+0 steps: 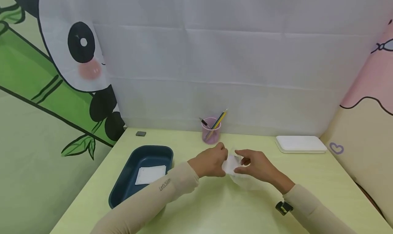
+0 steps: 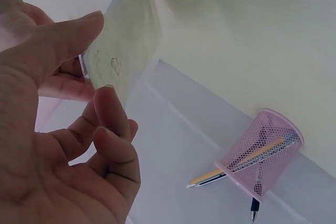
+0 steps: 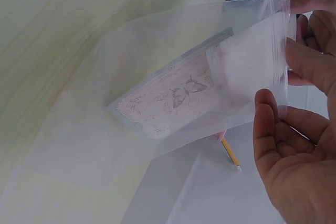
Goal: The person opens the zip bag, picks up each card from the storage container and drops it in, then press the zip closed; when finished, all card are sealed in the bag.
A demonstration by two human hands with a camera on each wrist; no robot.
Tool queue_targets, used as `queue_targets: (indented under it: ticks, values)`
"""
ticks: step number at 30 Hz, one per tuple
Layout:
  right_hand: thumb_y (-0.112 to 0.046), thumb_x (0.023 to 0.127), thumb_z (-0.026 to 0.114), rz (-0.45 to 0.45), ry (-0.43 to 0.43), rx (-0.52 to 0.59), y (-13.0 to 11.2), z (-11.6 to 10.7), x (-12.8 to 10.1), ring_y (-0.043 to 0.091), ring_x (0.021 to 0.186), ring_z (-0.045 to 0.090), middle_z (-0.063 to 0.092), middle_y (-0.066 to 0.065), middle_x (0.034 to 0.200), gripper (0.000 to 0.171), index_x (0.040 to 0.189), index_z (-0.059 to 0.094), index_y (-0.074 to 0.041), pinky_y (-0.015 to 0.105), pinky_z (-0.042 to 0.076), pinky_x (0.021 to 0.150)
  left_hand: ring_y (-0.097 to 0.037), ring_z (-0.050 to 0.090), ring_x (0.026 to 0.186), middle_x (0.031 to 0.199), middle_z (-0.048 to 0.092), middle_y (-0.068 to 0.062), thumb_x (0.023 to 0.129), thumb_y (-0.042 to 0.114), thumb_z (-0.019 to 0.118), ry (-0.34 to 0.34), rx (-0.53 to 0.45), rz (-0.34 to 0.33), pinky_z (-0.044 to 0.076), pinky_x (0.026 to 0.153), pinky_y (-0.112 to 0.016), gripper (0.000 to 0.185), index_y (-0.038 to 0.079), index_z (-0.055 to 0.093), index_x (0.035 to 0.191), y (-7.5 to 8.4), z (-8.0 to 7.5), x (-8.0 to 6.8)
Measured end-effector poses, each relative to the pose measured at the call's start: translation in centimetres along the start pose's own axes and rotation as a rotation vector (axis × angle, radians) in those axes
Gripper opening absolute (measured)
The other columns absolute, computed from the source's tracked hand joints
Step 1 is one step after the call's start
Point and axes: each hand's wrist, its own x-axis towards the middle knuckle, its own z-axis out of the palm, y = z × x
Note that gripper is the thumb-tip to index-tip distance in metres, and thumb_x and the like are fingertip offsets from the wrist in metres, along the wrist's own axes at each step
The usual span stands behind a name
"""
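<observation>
Both hands, left hand [image 1: 212,162] and right hand [image 1: 258,165], pinch a clear bag [image 3: 199,82] with fingers clamped on its mouth; a butterfly card [image 3: 173,100] seems already inside, sealing apparently left.

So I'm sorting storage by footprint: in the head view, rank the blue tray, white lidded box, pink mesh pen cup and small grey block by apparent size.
1. Dark blue plastic tray
2. White flat lidded box, though it sits farther back
3. Pink mesh pen cup
4. Small grey block

I see open surface [image 1: 221,206] below the fingers; pen cup [image 1: 211,131] stands just beyond them, blue tray [image 1: 122,186] to their left, white box [image 1: 301,144] far right.
</observation>
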Motion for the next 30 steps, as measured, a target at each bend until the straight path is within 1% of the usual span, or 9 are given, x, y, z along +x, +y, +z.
queue_targets:
  ticks: [3,6,8,12,15,20,25,28,30]
  values:
    - [-0.027,0.079,0.087,0.001,-0.003,-0.008,-0.1,0.1,0.0,0.013,0.087,0.063,0.068,0.002,0.103,0.070,0.137,0.060,0.001,0.029,0.053,0.075,-0.009,0.055,0.072,0.117,0.047,-0.003,0.076,0.023,0.087,0.002,-0.044,-0.007,0.047,0.066,-0.019,0.038,0.008,0.065,0.103,-0.1,0.4,0.0]
    - [-0.026,0.079,0.087,-0.003,-0.006,-0.015,-0.3,0.0,0.0,0.013,0.087,0.062,0.068,0.001,0.101,0.069,0.137,0.060,0.001,0.029,0.052,0.074,-0.010,0.057,0.075,0.121,0.044,-0.004,0.076,0.026,0.089,0.010,-0.086,-0.014,0.048,0.068,-0.018,0.041,0.006,0.068,0.106,-0.1,0.7,0.2]
    - [-0.025,0.080,0.087,-0.003,-0.008,-0.018,-0.3,-0.1,0.0,0.013,0.087,0.063,0.068,0.001,0.102,0.069,0.137,0.059,0.002,0.029,0.052,0.074,-0.010,0.058,0.078,0.121,0.041,-0.003,0.076,0.027,0.090,0.013,-0.104,-0.012,0.048,0.070,-0.018,0.045,0.006,0.070,0.111,-0.1,0.8,0.2]
    - [-0.024,0.079,0.087,0.007,0.000,-0.007,-0.4,-0.2,0.1,0.013,0.088,0.063,0.069,0.002,0.102,0.068,0.137,0.060,0.001,0.028,0.053,0.074,-0.008,0.057,0.082,0.119,0.040,-0.002,0.077,0.027,0.090,0.020,-0.109,0.023,0.047,0.073,-0.016,0.052,0.006,0.070,0.120,-0.2,1.1,0.4]
    - [-0.026,0.079,0.087,0.000,0.006,-0.005,-0.5,-0.3,0.2,0.014,0.088,0.064,0.069,0.003,0.105,0.069,0.136,0.060,0.001,0.029,0.052,0.074,-0.010,0.056,0.089,0.118,0.044,-0.001,0.076,0.029,0.090,0.037,-0.046,0.064,0.047,0.076,-0.017,0.054,0.008,0.070,0.121,-0.3,1.4,0.4]
    - [-0.026,0.080,0.087,0.006,0.011,0.004,-0.3,-0.3,0.2,0.013,0.089,0.064,0.069,0.005,0.111,0.068,0.137,0.060,0.000,0.028,0.053,0.074,-0.014,0.052,0.106,0.124,0.053,0.004,0.076,0.034,0.090,0.044,0.125,0.103,0.047,0.084,-0.024,0.049,0.018,0.069,0.117,-0.5,2.0,0.2]
    - [-0.024,0.080,0.086,-0.004,0.004,0.033,-0.3,-0.2,0.3,0.014,0.090,0.064,0.068,0.006,0.116,0.067,0.137,0.060,0.000,0.027,0.053,0.074,-0.015,0.050,0.110,0.128,0.056,0.006,0.078,0.035,0.087,0.032,0.250,0.153,0.046,0.088,-0.025,0.047,0.021,0.070,0.119,-0.5,2.7,0.2]
    - [-0.023,0.080,0.086,-0.016,-0.003,0.038,-0.5,-0.2,0.3,0.014,0.089,0.064,0.069,0.006,0.113,0.067,0.138,0.060,0.000,0.027,0.053,0.073,-0.016,0.048,0.109,0.130,0.057,0.006,0.078,0.035,0.086,0.024,0.312,0.170,0.046,0.086,-0.024,0.051,0.021,0.070,0.124,-0.4,3.2,0.5]
    - [-0.023,0.081,0.086,-0.024,-0.008,0.043,-0.5,-0.2,0.4,0.014,0.089,0.064,0.069,0.006,0.111,0.067,0.138,0.060,0.000,0.027,0.053,0.073,-0.016,0.048,0.108,0.130,0.057,0.006,0.078,0.034,0.085,0.012,0.333,0.169,0.046,0.083,-0.024,0.053,0.021,0.070,0.126,-0.4,3.5,0.7]
